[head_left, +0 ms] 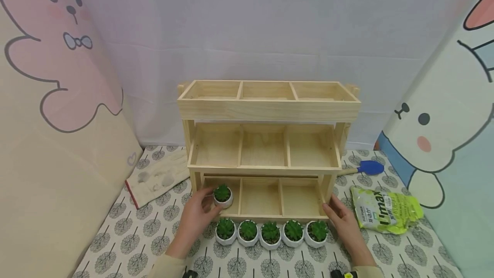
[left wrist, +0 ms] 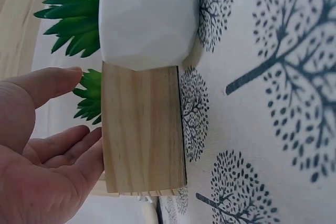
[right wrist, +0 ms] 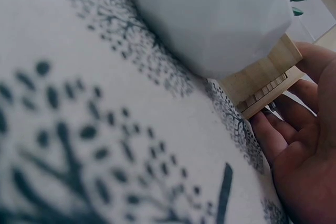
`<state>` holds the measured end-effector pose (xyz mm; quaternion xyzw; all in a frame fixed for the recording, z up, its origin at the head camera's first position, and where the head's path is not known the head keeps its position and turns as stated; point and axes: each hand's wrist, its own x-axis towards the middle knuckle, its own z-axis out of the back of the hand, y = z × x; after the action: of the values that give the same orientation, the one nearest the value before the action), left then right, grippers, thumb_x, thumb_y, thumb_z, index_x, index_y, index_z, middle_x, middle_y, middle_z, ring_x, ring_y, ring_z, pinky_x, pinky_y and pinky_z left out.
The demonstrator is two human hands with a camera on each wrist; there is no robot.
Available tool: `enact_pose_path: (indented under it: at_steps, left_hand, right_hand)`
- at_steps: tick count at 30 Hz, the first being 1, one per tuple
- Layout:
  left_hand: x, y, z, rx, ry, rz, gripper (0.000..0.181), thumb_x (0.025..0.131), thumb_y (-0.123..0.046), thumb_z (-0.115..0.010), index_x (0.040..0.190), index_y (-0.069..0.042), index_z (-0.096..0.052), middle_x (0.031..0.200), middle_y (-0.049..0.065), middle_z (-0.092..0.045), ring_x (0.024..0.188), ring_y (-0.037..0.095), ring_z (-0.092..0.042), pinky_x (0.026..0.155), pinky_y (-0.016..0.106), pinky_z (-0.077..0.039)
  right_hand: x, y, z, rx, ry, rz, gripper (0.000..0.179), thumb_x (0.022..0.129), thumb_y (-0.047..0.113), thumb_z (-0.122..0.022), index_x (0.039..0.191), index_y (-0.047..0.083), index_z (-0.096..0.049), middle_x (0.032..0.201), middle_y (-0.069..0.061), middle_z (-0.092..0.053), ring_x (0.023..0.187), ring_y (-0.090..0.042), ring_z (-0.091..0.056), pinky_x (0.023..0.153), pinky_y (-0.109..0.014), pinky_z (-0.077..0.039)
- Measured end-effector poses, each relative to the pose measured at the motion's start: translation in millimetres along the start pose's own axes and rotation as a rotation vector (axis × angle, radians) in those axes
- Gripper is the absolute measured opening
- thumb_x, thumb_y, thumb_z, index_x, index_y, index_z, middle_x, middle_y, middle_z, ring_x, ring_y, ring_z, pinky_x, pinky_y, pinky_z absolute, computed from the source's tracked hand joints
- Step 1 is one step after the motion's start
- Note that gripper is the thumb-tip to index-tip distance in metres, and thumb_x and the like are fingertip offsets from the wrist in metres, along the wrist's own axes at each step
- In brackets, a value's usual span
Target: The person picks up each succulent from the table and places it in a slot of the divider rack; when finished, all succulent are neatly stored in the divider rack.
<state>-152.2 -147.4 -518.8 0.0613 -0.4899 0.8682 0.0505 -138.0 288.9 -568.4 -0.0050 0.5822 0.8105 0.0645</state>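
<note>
A wooden three-tier plant stand (head_left: 270,110) is in the middle of the head view, each tier split into three compartments. One small potted succulent (head_left: 222,196) in a white pot sits in the lowest tier's left compartment. Around this plant are the spread thumb and fingers of my left hand (head_left: 197,209); in the left wrist view they flank its leaves (left wrist: 90,95), while the front board (left wrist: 139,129) hides its pot. My right hand (head_left: 343,220) grips the lowest tier's right end, its thumb on the wooden edge (right wrist: 268,72) and its fingers lower down.
Several white-potted succulents (head_left: 270,236) line up just in front of the stand. Left of it lies a pale glove (head_left: 160,177) with a red cuff. A blue trowel (head_left: 370,167) and a green-yellow bag (head_left: 386,210) lie to the right, on the tree-print cloth (head_left: 131,243).
</note>
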Motion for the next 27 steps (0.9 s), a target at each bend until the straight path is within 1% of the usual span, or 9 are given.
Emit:
enact_pose_path:
  at_steps: [3, 6, 8, 13, 15, 19, 21, 23, 27]
  left_hand:
    - [-5.0, -2.0, 2.0, -0.005, -0.009, 0.004, 0.057, 0.086, -0.006, -0.086, 0.136, 0.006, -0.061, 0.132, 0.025, -0.062, 0.116, 0.042, -0.066, 0.096, 0.042, -0.057]
    - [-10.4, -1.9, 3.3, -0.022, -0.015, 0.009, 0.056, 0.087, -0.004, -0.084, 0.136, 0.006, -0.060, 0.133, 0.025, -0.062, 0.118, 0.041, -0.065, 0.097, 0.040, -0.056]
    - [-14.6, -1.1, 4.0, -0.036, -0.021, 0.013, 0.053, 0.089, -0.004, -0.082, 0.137, 0.004, -0.060, 0.133, 0.022, -0.063, 0.119, 0.039, -0.065, 0.099, 0.040, -0.056]
    - [-25.9, 1.9, 2.5, -0.062, -0.048, 0.039, 0.050, 0.092, -0.006, -0.079, 0.138, -0.003, -0.062, 0.131, 0.014, -0.066, 0.120, 0.031, -0.066, 0.100, 0.039, -0.055]
    - [-29.9, 3.1, 1.2, -0.061, -0.063, 0.045, 0.049, 0.093, -0.008, -0.079, 0.138, -0.004, -0.063, 0.130, 0.012, -0.067, 0.120, 0.028, -0.066, 0.101, 0.037, -0.055]
    - [-37.7, 5.3, 0.0, -0.078, -0.084, 0.036, 0.047, 0.092, -0.007, -0.080, 0.137, -0.004, -0.064, 0.130, 0.011, -0.068, 0.119, 0.026, -0.066, 0.102, 0.036, -0.054]
    - [-41.9, 5.7, -0.2, -0.096, -0.090, 0.033, 0.046, 0.092, -0.006, -0.079, 0.136, -0.003, -0.064, 0.127, 0.011, -0.069, 0.116, 0.025, -0.068, 0.101, 0.036, -0.055]
    - [-46.1, 5.2, 0.0, -0.114, -0.097, 0.032, 0.044, 0.092, -0.004, -0.079, 0.134, -0.001, -0.065, 0.124, 0.012, -0.070, 0.112, 0.023, -0.069, 0.099, 0.035, -0.056]
    - [-53.1, 3.3, 1.4, -0.108, -0.106, 0.044, 0.037, 0.092, 0.000, -0.078, 0.128, 0.000, -0.067, 0.115, 0.011, -0.072, 0.104, 0.020, -0.070, 0.095, 0.032, -0.058]
  right_hand:
    - [-0.7, 0, 0, 0.002, 0.002, -0.004, 0.074, 0.108, 0.040, -0.059, 0.166, 0.009, -0.026, 0.167, -0.019, -0.028, 0.152, -0.037, -0.031, 0.117, -0.046, -0.032]
    - [-1.9, 0, 0, -0.003, 0.001, -0.006, 0.074, 0.108, 0.040, -0.059, 0.165, 0.009, -0.026, 0.167, -0.019, -0.029, 0.152, -0.037, -0.031, 0.118, -0.044, -0.032]
    - [-2.4, 0, 0, -0.007, 0.001, -0.010, 0.074, 0.107, 0.041, -0.059, 0.166, 0.008, -0.026, 0.167, -0.018, -0.029, 0.152, -0.036, -0.031, 0.116, -0.034, -0.035]
    - [-2.5, 1, 0, -0.017, -0.002, -0.009, 0.074, 0.108, 0.041, -0.059, 0.166, 0.009, -0.026, 0.167, -0.018, -0.030, 0.151, -0.037, -0.032, 0.116, -0.034, -0.036]
    - [-2.3, 1, 0, -0.021, 0.000, -0.006, 0.073, 0.108, 0.040, -0.058, 0.166, 0.008, -0.026, 0.166, -0.019, -0.030, 0.151, -0.038, -0.033, 0.117, -0.044, -0.033]
    - [-1.8, 1, 0, -0.019, 0.003, -0.006, 0.074, 0.108, 0.041, -0.058, 0.166, 0.009, -0.025, 0.167, -0.019, -0.030, 0.151, -0.037, -0.033, 0.117, -0.046, -0.033]
    - [-1.8, 1, 0, -0.017, 0.006, -0.006, 0.074, 0.108, 0.041, -0.058, 0.166, 0.009, -0.025, 0.167, -0.019, -0.029, 0.151, -0.037, -0.032, 0.117, -0.046, -0.033]
    - [-1.9, 1, 0, -0.016, 0.009, 0.000, 0.074, 0.108, 0.040, -0.058, 0.166, 0.009, -0.025, 0.167, -0.019, -0.029, 0.151, -0.038, -0.032, 0.117, -0.042, -0.035]
    - [-2.7, 1, 1, -0.010, 0.017, 0.012, 0.072, 0.109, 0.038, -0.058, 0.166, 0.010, -0.024, 0.167, -0.018, -0.029, 0.151, -0.038, -0.032, 0.109, -0.021, -0.039]
